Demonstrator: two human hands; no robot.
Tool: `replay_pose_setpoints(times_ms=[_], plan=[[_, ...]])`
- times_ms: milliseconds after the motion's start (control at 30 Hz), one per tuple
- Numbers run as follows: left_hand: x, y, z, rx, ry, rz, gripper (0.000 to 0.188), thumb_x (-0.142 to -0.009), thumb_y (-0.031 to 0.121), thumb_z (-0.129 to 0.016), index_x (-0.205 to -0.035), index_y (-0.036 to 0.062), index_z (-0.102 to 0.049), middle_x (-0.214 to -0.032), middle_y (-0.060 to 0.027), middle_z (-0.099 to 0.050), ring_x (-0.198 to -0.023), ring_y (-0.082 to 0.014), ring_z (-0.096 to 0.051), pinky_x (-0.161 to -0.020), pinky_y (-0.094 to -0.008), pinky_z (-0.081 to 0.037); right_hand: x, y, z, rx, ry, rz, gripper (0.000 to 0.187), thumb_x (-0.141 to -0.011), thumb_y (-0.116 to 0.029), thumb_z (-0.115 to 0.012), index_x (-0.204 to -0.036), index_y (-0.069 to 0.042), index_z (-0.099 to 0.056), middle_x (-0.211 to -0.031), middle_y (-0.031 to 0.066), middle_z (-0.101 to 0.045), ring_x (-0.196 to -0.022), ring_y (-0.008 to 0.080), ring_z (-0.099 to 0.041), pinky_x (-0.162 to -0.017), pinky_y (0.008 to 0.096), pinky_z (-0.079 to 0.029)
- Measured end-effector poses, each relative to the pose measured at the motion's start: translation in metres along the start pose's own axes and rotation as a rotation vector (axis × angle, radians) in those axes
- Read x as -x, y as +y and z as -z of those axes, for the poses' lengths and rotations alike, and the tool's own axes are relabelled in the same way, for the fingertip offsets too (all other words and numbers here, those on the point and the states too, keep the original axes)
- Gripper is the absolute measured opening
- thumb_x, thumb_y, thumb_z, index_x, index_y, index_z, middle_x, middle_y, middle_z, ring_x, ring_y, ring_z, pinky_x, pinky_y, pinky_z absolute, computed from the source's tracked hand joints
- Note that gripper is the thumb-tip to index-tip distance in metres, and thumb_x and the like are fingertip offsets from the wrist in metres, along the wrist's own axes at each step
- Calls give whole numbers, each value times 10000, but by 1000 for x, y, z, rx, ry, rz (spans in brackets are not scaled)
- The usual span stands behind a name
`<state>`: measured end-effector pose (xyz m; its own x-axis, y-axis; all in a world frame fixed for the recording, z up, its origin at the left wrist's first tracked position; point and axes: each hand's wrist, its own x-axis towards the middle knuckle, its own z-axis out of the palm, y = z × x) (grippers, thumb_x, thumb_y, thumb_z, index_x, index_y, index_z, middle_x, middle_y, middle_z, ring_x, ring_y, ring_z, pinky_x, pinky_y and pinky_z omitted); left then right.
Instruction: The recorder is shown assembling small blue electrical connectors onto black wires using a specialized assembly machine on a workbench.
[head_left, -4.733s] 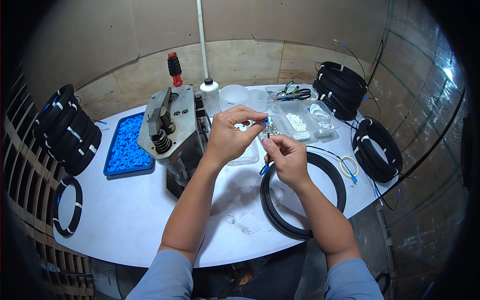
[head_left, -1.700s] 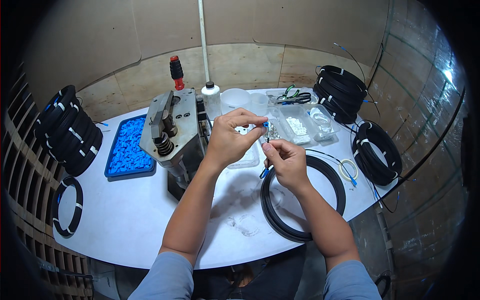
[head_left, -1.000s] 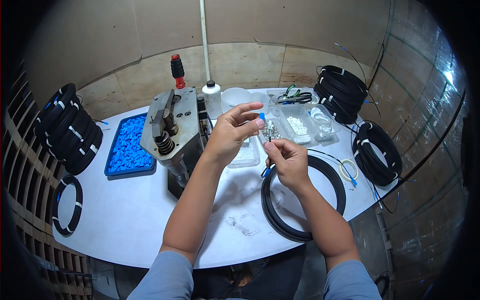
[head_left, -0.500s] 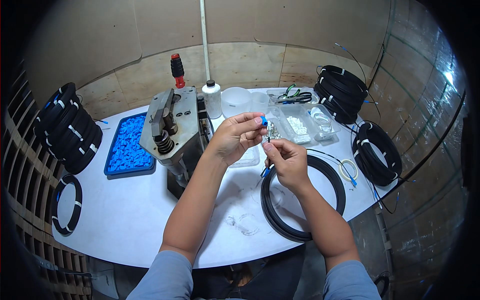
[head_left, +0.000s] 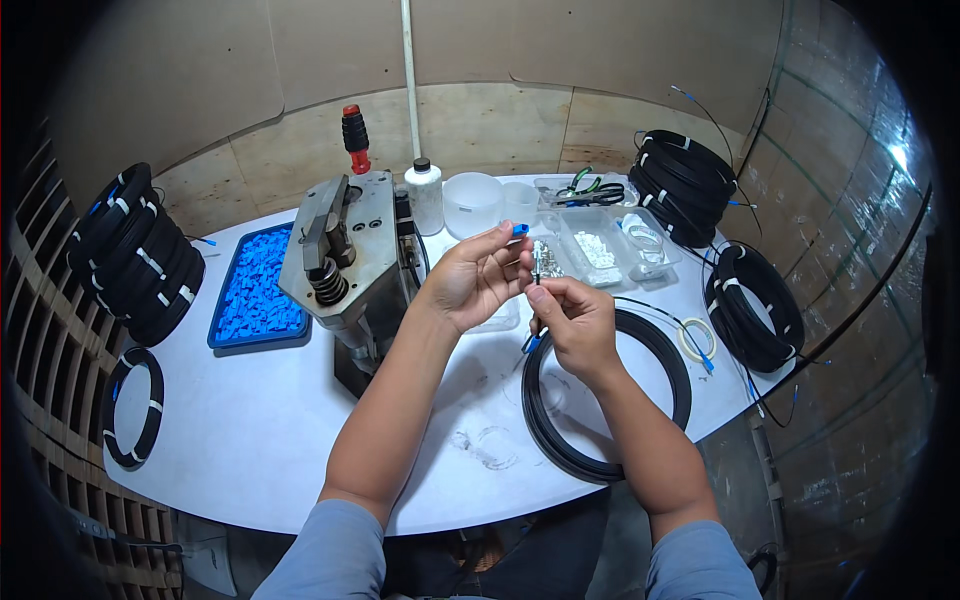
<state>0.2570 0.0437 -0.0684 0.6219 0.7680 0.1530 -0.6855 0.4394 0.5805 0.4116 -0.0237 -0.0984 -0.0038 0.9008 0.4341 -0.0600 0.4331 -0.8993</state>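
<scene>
Thin black cable end [head_left: 536,285]: light, springy, likely fragile; your right hand [head_left: 578,325] pinches it near the tip. Left hand [head_left: 470,280] fingertips nip a small blue connector cap [head_left: 520,230].

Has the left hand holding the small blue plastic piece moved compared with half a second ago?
Yes. The left hand has opened its fingers slightly and lifted the small blue plastic piece a little toward the round translucent white tub.

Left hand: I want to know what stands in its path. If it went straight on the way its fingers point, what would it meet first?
The left hand, pinching a small blue piece, points up and right. Likely first: the clear compartment tray of small parts, though depth is unclear.
</scene>
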Motion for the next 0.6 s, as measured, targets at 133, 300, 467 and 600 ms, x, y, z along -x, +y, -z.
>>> replay_pose_setpoints(times_ms=[133,300,467,600], plan=[[0,-1,-1,-7,82,-67,175,-885,159,-640,-973,15,-592,-949,-114,-648,-810,-163,-611,-750,-296,-515,1,-2,-1,3,-13,17,155,-903,-141,-646,-924,12,-664,-688,11,-619,-593,60,-571,-535,206,-457],[-2,1,6,80,56,-37,168,-879,157,-647,-960,24,-584,-921,-92,-642,-794,-141,-615,-722,-288,-514,2,-3,0,15,-29,28,147,-902,-130,-645,-918,15,-661,-681,8,-615,-593,57,-569,-535,202,-451],[-3,-3,8,96,25,-46,154,-892,161,-636,-951,32,-574,-887,-67,-634,-782,-119,-610,-699,-268,-505,2,-4,-2,1,-31,20,141,-901,-121,-642,-920,18,-660,-678,8,-613,-591,55,-566,-535,199,-448],[-5,-3,12,110,55,-23,134,-909,166,-620,-960,53,-569,-904,-63,-630,-782,-114,-604,-703,-270,-495,2,-3,-1,-2,-37,22,140,-900,-117,-643,-921,20,-659,-679,9,-613,-588,54,-562,-534,199,-447]])
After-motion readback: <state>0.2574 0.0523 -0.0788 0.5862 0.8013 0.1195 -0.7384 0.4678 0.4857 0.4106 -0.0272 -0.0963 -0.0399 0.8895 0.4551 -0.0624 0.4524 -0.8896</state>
